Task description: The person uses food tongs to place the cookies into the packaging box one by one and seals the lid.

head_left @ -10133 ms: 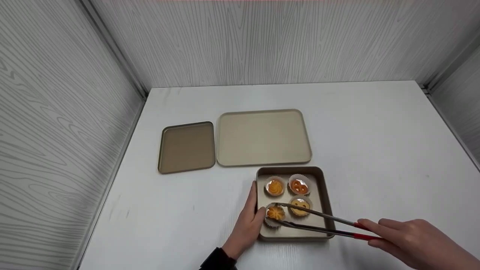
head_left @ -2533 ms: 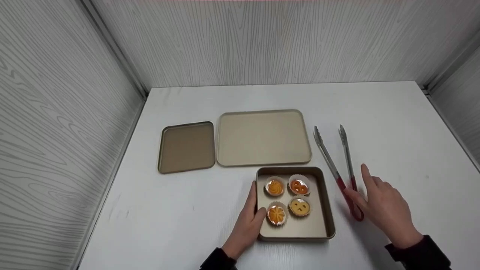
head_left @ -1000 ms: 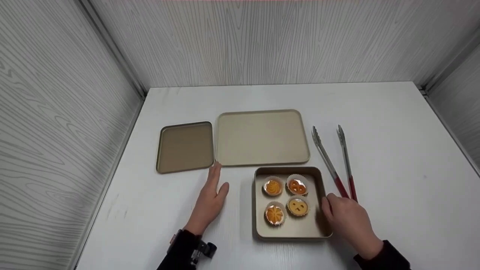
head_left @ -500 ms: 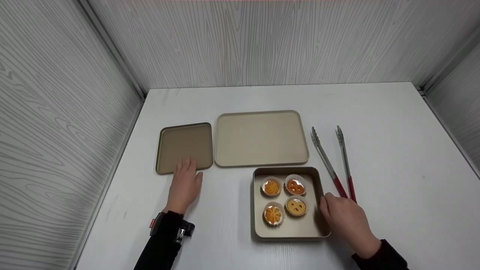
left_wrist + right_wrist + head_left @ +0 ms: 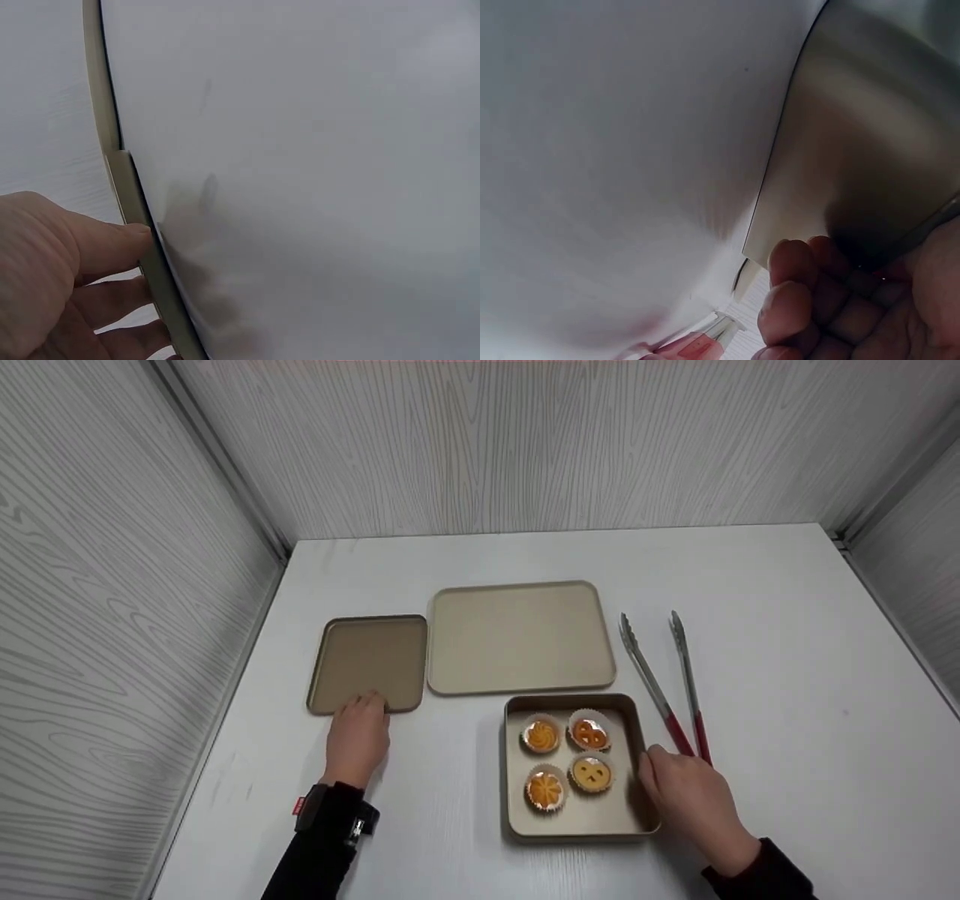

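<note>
In the head view, my left hand (image 5: 358,741) pinches the near edge of a small brown square tray (image 5: 375,660). The left wrist view shows the thumb on the tray's rim (image 5: 133,191), with the fingers partly hidden behind it. My right hand (image 5: 694,795) holds the right wall of a deep square baking pan (image 5: 637,727), thumb at the rim. The right wrist view shows its curled fingers (image 5: 791,307) beside the pan's outer wall (image 5: 870,150). Inside the pan sit several tarts in paper cups, including a pretzel-topped tart (image 5: 590,733) and a face-patterned tart (image 5: 591,773).
A larger beige tray (image 5: 521,637) lies beside the brown tray, behind the pan. Metal tongs with red handles (image 5: 679,731) lie spread on the white table (image 5: 787,660), right of the pan; my right hand hides their joined end. Grey wood-grain panels (image 5: 480,450) enclose the table.
The right hand laid the tongs down and took the pan's right wall. The left hand left the pan and gripped the brown tray, which has since turned slightly and shifted toward me.
</note>
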The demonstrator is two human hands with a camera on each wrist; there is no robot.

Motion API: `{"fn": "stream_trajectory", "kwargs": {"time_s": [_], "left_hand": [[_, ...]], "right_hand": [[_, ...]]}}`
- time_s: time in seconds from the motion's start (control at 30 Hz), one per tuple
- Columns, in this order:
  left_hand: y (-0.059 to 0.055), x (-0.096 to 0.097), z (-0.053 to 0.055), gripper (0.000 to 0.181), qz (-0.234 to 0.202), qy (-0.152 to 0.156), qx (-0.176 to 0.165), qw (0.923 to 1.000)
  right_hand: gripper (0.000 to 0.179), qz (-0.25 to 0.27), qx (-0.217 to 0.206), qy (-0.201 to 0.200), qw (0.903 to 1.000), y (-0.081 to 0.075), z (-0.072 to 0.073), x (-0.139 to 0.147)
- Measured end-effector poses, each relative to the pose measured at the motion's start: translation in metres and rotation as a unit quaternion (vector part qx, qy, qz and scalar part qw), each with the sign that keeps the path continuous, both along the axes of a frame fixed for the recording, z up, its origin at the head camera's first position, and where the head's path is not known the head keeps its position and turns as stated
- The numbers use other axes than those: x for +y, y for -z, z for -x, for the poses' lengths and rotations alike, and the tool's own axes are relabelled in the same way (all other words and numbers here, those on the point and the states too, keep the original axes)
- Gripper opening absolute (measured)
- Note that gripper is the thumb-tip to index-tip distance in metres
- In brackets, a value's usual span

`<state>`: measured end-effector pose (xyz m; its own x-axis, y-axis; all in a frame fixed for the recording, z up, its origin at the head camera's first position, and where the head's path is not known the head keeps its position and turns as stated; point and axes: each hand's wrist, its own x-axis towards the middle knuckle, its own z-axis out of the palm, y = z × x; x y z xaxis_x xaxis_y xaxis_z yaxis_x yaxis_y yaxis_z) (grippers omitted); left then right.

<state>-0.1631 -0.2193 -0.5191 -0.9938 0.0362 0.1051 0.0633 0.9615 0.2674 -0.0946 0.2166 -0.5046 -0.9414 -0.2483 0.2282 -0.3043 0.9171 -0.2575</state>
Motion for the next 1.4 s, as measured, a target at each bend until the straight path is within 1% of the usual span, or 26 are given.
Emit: {"fn": "stream_trajectory", "kwargs": {"time_s": [0.13, 0.23, 0.3, 0.37, 0.47, 0.53, 0.6, 0.77, 0.9, 1.0, 1.2, 1.4], "left_hand": [[-0.004, -0.001, -0.002, 0.028, 0.027, 0.006, 0.007, 0.9996], [-0.007, -0.002, -0.003, 0.031, 0.036, 0.009, -0.004, 0.9993], [-0.010, -0.002, -0.004, 0.029, 0.039, 0.009, -0.017, 0.9991], [-0.014, -0.002, -0.005, 0.024, 0.036, 0.007, -0.022, 0.9991], [-0.019, -0.002, -0.006, 0.013, 0.039, 0.010, -0.001, 0.9992], [-0.023, -0.001, -0.007, 0.011, 0.041, 0.013, 0.024, 0.9988], [-0.027, 0.000, -0.007, 0.011, 0.046, 0.019, 0.047, 0.9976], [-0.036, 0.000, -0.007, 0.014, 0.050, 0.028, 0.083, 0.9949], [-0.044, 0.000, -0.006, 0.014, 0.055, 0.032, 0.109, 0.9920], [-0.050, -0.001, -0.006, 0.013, 0.055, 0.034, 0.128, 0.9897], [-0.065, -0.001, -0.006, 0.018, 0.066, 0.044, 0.152, 0.9851], [-0.081, 0.001, -0.009, 0.022, 0.072, 0.065, 0.177, 0.9794]], "right_hand": [[0.030, 0.001, -0.008, 0.004, 1.0000, 0.000, 0.000, 0.000], [0.030, 0.001, -0.007, 0.004, 1.0000, 0.000, 0.000, 0.000], [0.030, 0.001, -0.007, 0.003, 1.0000, 0.000, 0.000, 0.000], [0.030, -0.001, -0.005, 0.002, 1.0000, -0.001, 0.000, 0.000], [0.031, -0.003, 0.008, -0.002, 1.0000, 0.000, 0.000, 0.000], [0.032, -0.005, 0.017, -0.005, 0.9998, 0.001, 0.000, 0.000], [0.032, -0.006, 0.021, -0.005, 0.9998, 0.001, 0.000, -0.001], [0.030, -0.006, 0.005, 0.000, 1.0000, 0.000, 0.001, -0.001], [0.030, -0.001, 0.001, -0.001, 1.0000, -0.001, 0.001, -0.001], [0.030, 0.001, -0.001, 0.000, 1.0000, -0.002, 0.000, -0.001], [0.030, 0.001, -0.004, 0.004, 1.0000, -0.001, 0.001, -0.001], [0.030, 0.004, -0.006, 0.007, 0.9999, -0.001, 0.001, -0.001]]}}
